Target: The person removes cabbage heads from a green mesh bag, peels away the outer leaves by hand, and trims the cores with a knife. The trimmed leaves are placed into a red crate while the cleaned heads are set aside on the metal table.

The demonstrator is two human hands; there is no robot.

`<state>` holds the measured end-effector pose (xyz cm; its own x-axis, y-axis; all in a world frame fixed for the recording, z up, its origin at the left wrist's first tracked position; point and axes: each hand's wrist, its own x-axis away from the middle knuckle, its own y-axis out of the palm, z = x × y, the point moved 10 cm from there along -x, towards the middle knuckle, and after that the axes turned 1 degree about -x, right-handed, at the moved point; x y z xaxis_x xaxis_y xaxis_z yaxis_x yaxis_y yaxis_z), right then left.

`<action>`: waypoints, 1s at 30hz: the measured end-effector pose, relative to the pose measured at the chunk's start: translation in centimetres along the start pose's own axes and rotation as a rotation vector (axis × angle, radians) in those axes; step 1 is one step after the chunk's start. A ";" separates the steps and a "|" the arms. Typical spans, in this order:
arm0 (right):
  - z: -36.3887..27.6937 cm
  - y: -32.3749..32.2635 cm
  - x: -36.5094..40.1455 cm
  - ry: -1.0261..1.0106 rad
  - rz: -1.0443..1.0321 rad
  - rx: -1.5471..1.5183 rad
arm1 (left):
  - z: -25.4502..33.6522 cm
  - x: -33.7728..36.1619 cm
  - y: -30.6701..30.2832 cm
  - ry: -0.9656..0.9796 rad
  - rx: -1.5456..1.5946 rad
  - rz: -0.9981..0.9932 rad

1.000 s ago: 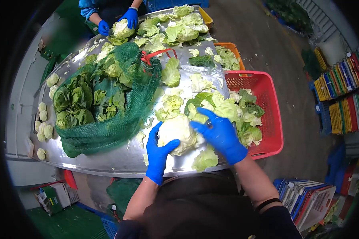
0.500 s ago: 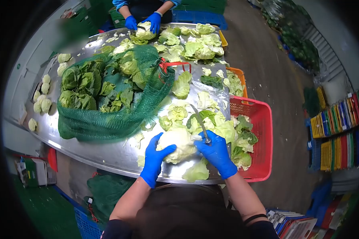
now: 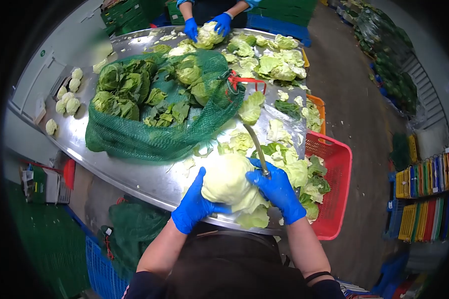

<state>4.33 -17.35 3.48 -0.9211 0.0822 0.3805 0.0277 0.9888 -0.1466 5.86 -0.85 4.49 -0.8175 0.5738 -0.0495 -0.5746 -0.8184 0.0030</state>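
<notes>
A pale, trimmed cabbage [image 3: 227, 179] sits between my two blue-gloved hands near the table's front edge. My left hand [image 3: 190, 205] cups its left side and underside, the thumb along its side. My right hand [image 3: 280, 192] is closed round a knife [image 3: 256, 142] with a long, slightly curved blade pointing up and away from me. Fingers of that same hand rest against the cabbage's right side. Below the cabbage, a loose leaf [image 3: 254, 218] lies at the table edge. Cut leaves [image 3: 295, 172] are piled just beyond my right hand.
A green mesh sack [image 3: 149, 144] of cabbages lies open on the metal table [image 3: 119, 172]. Trimmed cabbages [image 3: 67, 105] stand at the far left. A red crate [image 3: 341, 184] with leaves is at my right. Across the table, a co-worker's gloved hands [image 3: 222, 24] hold another cabbage.
My view has swung left. The cabbage is turned and tilted in my hands, with my left fingers now further beneath it. Both of the co-worker's hands have shifted on their cabbage.
</notes>
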 end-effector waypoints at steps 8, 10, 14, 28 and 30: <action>2.1 4.4 -1.8 -0.030 0.063 0.047 | -9.8 3.2 -4.3 -0.477 1.206 0.424; 1.1 4.9 -1.6 -0.072 0.093 0.260 | -10.7 4.0 -5.6 -0.544 1.066 0.499; 1.1 7.5 -1.8 -0.054 -0.081 0.071 | -10.2 2.8 -5.4 -0.461 1.271 0.342; -3.4 13.0 -1.8 -0.432 0.177 0.193 | -4.9 2.2 -12.9 -0.163 0.477 0.329; -8.3 18.0 -1.2 -0.647 0.080 0.505 | -6.1 2.9 -13.7 -0.140 0.744 0.374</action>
<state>9.15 1.37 7.93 -0.9697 -0.0903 -0.2271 0.0671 0.7952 -0.6026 11.59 11.83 -1.79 -0.9280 0.3081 0.2093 -0.1012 -0.7493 0.6545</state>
